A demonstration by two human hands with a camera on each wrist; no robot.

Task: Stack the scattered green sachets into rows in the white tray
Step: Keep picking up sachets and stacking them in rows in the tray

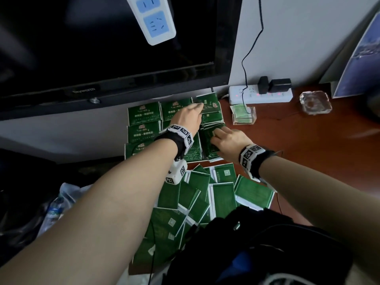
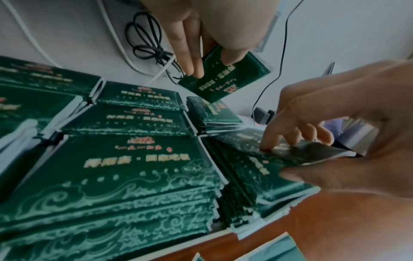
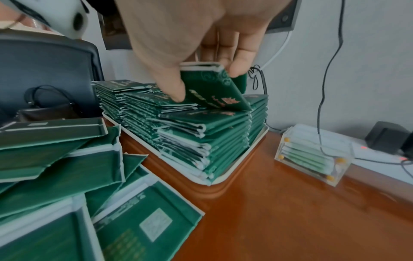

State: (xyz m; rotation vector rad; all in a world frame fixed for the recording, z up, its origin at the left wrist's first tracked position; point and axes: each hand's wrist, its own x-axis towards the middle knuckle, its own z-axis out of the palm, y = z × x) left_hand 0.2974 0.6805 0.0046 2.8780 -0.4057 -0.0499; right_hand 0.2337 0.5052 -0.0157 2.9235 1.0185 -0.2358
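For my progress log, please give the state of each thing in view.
white tray, full of stacked rows
left hand, pinches held sachet above tray
right hand, grips top sachets of a stack
loose sachets, scattered, unstacked
power strip, red lights on
television, screen dark

Green sachets [image 1: 144,128] with gold print stand in neat stacked rows filling the white tray [image 3: 241,159] at frame centre. More sachets [image 1: 197,200] lie scattered face-down, overlapping, toward the lower centre
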